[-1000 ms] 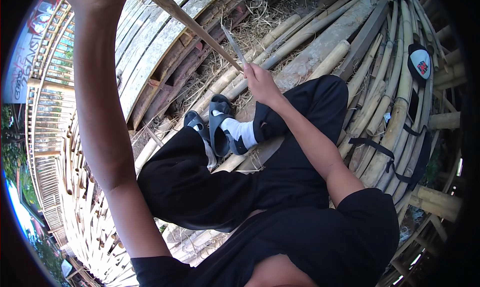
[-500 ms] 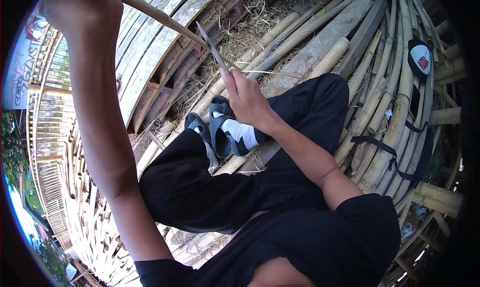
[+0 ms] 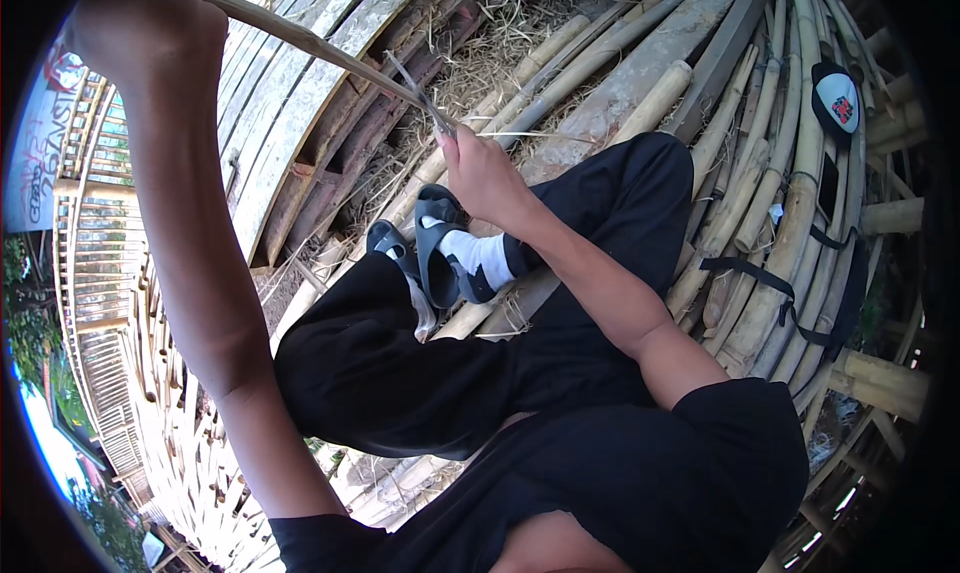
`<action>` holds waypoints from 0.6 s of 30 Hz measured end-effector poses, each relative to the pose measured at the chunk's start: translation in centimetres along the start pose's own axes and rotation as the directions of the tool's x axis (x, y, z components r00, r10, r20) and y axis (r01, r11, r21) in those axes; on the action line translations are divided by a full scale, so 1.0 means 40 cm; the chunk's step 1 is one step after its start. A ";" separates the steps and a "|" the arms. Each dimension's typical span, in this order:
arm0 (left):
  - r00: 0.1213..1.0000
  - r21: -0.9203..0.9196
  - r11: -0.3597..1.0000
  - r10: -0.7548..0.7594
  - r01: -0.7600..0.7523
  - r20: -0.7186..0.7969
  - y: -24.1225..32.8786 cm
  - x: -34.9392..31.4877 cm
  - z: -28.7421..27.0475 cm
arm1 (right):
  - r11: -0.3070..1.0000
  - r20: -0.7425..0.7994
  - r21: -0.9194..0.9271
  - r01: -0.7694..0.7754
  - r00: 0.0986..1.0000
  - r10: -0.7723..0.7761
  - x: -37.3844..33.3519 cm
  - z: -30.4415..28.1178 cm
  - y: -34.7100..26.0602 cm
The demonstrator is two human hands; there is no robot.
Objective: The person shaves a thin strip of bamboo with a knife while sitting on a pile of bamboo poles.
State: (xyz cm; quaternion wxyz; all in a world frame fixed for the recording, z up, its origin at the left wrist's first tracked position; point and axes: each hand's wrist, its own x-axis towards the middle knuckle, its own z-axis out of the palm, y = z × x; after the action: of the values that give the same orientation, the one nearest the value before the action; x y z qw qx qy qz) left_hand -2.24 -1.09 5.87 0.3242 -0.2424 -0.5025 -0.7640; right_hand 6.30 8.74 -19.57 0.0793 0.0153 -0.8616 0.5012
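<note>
Your left hand (image 3: 150, 33) is closed around a wooden stick (image 3: 310, 43) at the upper left of the frame; near upper centre, your right hand (image 3: 483, 173) grips a knife (image 3: 439, 118), its blade crossing the stick's lower end.

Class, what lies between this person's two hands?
In the head view, a stick runs from the left hand toward the right hand, whose knife overlaps the stick's end.

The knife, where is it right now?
In the head view, the knife is in the right hand, just left of the upper middle, its blade crossing the stick near its lower end.
</note>
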 end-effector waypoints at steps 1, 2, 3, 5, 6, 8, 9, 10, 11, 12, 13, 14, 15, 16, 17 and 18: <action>0.998 0.023 0.999 0.029 -0.031 0.053 -0.003 0.014 -0.014 | 0.998 0.006 -0.051 -0.031 0.999 0.031 -0.002 0.007 0.036; 0.993 0.061 0.996 0.065 -0.072 0.103 0.011 0.031 -0.036 | 0.995 0.022 -0.093 -0.043 0.999 0.045 0.003 0.014 0.032; 0.997 0.174 0.982 0.060 -0.068 0.050 0.014 0.078 -0.069 | 0.999 0.031 -0.027 -0.033 0.999 0.033 0.008 0.028 0.017; 1.000 0.156 0.988 0.006 -0.010 0.025 -0.010 0.113 -0.117 | 0.999 0.060 -0.012 -0.031 0.998 0.031 0.004 0.006 -0.003; 0.999 0.148 0.989 0.016 -0.020 0.028 -0.011 0.120 -0.119 | 1.000 0.077 0.018 -0.005 0.997 0.003 0.019 -0.013 -0.027; 1.000 0.182 0.983 -0.014 0.011 0.020 0.012 0.075 -0.077 | 1.000 0.055 -0.015 0.023 0.998 -0.023 0.005 -0.033 -0.094; 0.999 0.183 0.982 -0.051 0.049 0.008 -0.013 0.046 -0.059 | 0.999 0.062 0.000 0.042 0.997 -0.042 0.001 -0.060 -0.121; 0.999 0.185 0.982 -0.048 0.046 0.006 -0.009 0.040 -0.046 | 0.996 0.077 0.035 0.082 0.993 -0.085 -0.001 -0.068 -0.151; 0.999 0.180 0.983 -0.021 0.025 -0.025 -0.005 0.035 -0.037 | 0.985 0.016 0.007 0.175 0.985 -0.175 -0.002 -0.059 -0.155; 0.998 0.176 0.984 0.005 0.005 -0.057 -0.002 0.030 -0.030 | 0.984 0.020 0.008 0.177 0.984 -0.177 -0.001 -0.049 -0.143; 0.998 0.193 0.981 0.019 -0.007 -0.057 0.017 0.027 -0.029 | 0.994 0.035 -0.053 0.094 0.995 -0.092 0.000 -0.027 -0.127; 0.996 0.173 0.981 0.092 -0.089 -0.011 0.018 0.016 -0.029 | 0.992 0.040 -0.127 -0.001 0.999 0.006 0.002 -0.002 -0.085; 0.992 0.149 0.980 0.128 -0.129 0.010 0.018 0.010 -0.019 | 0.977 0.033 -0.215 0.005 0.999 0.002 0.002 0.018 0.016; 0.987 0.126 0.979 0.160 -0.162 0.030 0.008 0.001 -0.013 | 0.943 0.045 -0.317 -0.103 0.991 0.124 -0.002 0.025 0.076; 0.989 0.104 0.983 0.147 -0.149 0.022 0.007 0.005 0.005 | 0.936 0.227 -0.337 -0.105 0.955 0.189 -0.001 0.031 0.182; 0.992 0.121 0.985 0.122 -0.123 0.013 0.012 0.004 -0.005 | 0.940 0.242 -0.328 -0.097 0.953 0.183 -0.013 0.039 0.181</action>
State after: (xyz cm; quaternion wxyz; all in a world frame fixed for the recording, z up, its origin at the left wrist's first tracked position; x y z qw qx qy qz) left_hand -1.99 -1.44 6.21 0.3833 -0.2550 -0.5329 -0.7100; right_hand 5.85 10.97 -26.61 -0.0730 0.0087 -0.9316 0.3561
